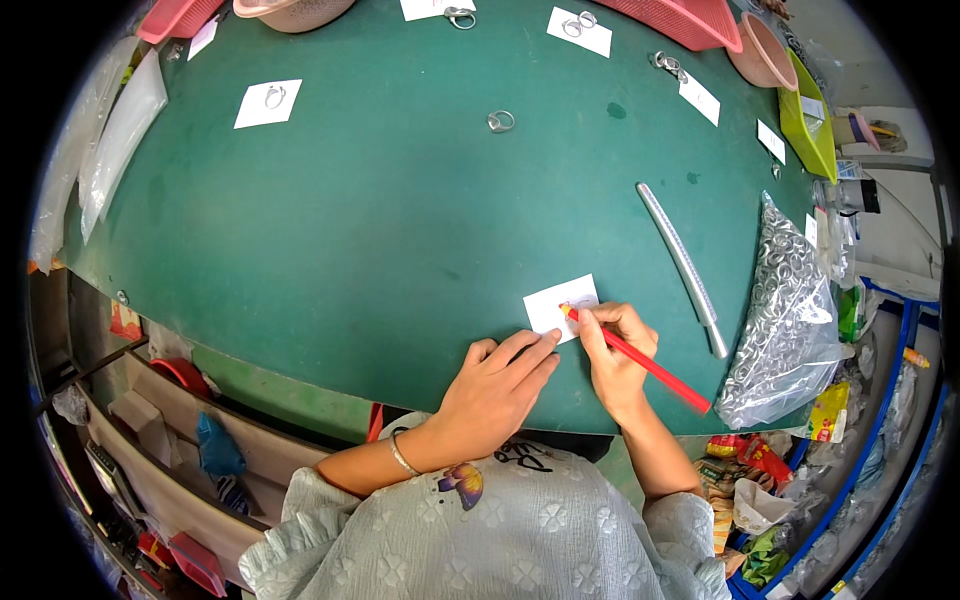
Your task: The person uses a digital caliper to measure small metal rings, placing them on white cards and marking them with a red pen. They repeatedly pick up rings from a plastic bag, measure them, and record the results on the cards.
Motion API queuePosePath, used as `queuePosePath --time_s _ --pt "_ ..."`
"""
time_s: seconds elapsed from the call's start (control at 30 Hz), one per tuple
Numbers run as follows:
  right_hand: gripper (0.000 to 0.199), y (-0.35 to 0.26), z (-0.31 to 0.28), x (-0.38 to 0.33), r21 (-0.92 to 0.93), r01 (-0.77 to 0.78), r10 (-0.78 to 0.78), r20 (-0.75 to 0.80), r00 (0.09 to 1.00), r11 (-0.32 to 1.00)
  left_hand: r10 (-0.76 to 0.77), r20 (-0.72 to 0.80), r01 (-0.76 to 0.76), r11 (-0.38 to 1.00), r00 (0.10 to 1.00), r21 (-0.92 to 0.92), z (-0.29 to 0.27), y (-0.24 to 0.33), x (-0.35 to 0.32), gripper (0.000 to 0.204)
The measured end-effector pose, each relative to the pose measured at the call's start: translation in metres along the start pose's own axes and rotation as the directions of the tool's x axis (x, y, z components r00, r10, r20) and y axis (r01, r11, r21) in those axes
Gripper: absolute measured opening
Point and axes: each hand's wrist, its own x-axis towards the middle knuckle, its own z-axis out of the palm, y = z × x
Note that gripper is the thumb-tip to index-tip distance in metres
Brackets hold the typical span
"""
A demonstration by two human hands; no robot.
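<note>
My right hand (617,362) grips a long red pen (655,369), its tip on a small white card (547,305) near the table's front edge. Some marks show on the card by the tip, partly hidden by the hand. My left hand (500,382) lies flat, fingers stretched out, the fingertips touching the card's lower edge. A bracelet circles my left wrist. To the right of my hands lies a silver ring mandrel (680,260) with graduation marks. Beyond it a clear plastic bag (785,320) bulges with many silver rings. A loose silver ring (500,121) rests farther back on the table.
Several white cards lie around the green table (350,220), including a left card (284,92) and a back card (596,40) bearing rings. Pink baskets (680,20) and a lime-green basket (808,130) line the far edge. Plastic sheets (125,130) hang at the left. Drawers (180,440) stand lower left.
</note>
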Motion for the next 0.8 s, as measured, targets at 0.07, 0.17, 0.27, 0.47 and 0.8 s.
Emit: queuePosePath --time_s 0.07,0.17,0.27,0.47,0.8 --pt "0.012 0.003 -0.002 0.000 0.051 -0.039 0.041 -0.036 0.998 0.998 -0.003 0.001 0.003 1.000 1.000 -0.005 -0.002 0.001 0.000 0.032" --pt "0.013 0.002 -0.003 -0.001 0.198 -0.127 0.151 -0.110 0.982 0.972 -0.003 0.006 0.003 1.000 1.000 -0.001 -0.003 0.002 0.000 0.031" --pt "0.012 -0.002 -0.005 0.000 0.365 -0.167 0.229 -0.135 0.964 0.916 0.015 -0.015 -0.015 1.000 1.000 -0.006 -0.004 0.005 0.000 0.030" --pt "0.017 -0.006 -0.021 -0.004 0.475 -0.195 0.263 -0.080 0.962 0.858 -0.089 -0.292 0.096 0.995 0.952 0.008 -0.016 0.013 0.014 0.043" --pt "0.019 -0.022 -0.040 -0.032 0.419 -0.216 0.209 0.063 0.976 0.882 -0.222 -0.149 0.241 0.962 0.964 0.126 -0.006 0.005 0.043 0.046"
